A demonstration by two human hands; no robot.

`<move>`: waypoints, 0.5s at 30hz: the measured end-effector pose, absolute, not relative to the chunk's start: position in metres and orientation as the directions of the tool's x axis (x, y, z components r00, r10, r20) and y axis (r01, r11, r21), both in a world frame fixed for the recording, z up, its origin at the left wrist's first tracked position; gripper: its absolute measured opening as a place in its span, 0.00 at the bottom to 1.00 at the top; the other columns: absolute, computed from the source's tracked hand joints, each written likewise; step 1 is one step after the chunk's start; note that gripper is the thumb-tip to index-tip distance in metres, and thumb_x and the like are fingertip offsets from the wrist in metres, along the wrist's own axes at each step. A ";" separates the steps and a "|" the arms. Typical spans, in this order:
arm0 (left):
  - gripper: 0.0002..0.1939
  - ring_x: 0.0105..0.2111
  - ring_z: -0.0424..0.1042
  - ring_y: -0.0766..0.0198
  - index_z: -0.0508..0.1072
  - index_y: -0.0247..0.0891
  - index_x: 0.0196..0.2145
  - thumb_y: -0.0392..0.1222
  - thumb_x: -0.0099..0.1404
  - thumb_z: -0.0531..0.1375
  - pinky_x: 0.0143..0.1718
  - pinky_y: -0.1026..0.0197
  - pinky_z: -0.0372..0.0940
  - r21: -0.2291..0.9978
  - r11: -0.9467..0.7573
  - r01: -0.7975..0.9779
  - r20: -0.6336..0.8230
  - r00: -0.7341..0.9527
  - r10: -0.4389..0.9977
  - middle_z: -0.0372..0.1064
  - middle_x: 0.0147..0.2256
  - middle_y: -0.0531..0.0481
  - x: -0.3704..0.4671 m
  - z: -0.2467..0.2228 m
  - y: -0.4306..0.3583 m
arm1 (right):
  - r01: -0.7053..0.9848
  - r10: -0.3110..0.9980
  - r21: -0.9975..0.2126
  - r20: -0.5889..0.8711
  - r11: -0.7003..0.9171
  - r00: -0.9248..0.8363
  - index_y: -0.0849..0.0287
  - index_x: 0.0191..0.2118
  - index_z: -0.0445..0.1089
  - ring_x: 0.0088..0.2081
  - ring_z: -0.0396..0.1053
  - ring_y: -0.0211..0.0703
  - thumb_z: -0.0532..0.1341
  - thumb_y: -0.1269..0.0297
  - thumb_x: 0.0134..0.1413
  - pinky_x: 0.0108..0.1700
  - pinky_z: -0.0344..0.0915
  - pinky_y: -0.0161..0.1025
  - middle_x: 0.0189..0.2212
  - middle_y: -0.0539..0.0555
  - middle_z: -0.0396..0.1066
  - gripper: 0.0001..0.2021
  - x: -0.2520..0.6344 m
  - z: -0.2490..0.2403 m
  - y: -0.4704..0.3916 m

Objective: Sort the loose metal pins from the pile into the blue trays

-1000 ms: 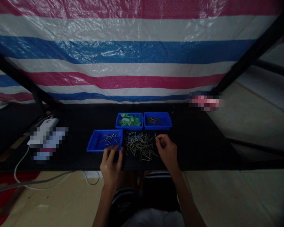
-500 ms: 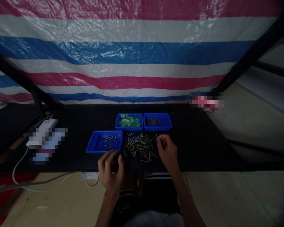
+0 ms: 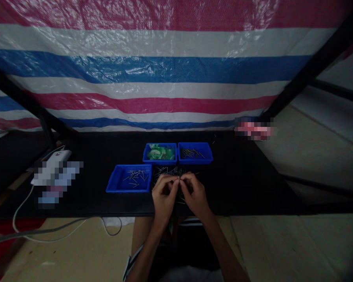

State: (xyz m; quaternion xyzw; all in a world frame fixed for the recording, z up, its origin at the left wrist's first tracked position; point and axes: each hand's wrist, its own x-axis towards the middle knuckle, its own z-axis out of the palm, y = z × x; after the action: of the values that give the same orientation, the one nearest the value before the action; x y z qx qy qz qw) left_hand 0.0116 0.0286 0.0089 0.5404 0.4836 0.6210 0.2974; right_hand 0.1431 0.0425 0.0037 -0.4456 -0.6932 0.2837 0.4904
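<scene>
My left hand [image 3: 165,196] and my right hand [image 3: 195,194] meet fingertip to fingertip over the pile. Thumbs and index fingers are pinched together on a small silver screw [image 3: 179,177], whose bright end shows between them. Below and behind the hands lies a loose pile of silver and brassy screws [image 3: 166,170], now largely covered by them. A blue tray [image 3: 113,181] with scattered silver screws stands left of my left hand. Beyond the pile, another blue tray [image 3: 195,160] holds darker, brassy screws.
Next to the brassy screws' tray, a third blue tray [image 3: 159,161] contains green-and-white packets. A white power strip [image 3: 51,166] with cables lies at the black table's [image 3: 238,188] left. Striped sheeting [image 3: 176,70] hangs behind. One tiny piece lies near the back right.
My left hand has moved right, away from the left tray, and closed. My right hand has brought the screw left, so both hands now meet over the pile.
</scene>
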 end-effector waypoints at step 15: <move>0.07 0.31 0.69 0.65 0.78 0.39 0.39 0.44 0.68 0.65 0.34 0.65 0.65 0.959 -0.278 0.060 0.284 -0.218 0.934 0.69 0.33 0.51 0.010 0.011 0.025 | 0.333 0.889 -0.825 0.429 0.457 -0.158 0.55 0.45 0.73 0.31 0.69 0.37 0.58 0.65 0.69 0.35 0.67 0.35 0.35 0.51 0.73 0.06 0.146 0.009 0.042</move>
State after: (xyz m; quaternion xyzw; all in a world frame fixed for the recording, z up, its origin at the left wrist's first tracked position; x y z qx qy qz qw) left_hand 0.0098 0.0252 0.0110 0.5138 0.4837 0.6123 0.3566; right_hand 0.1456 0.0415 0.0086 -0.4339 -0.7042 0.2886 0.4823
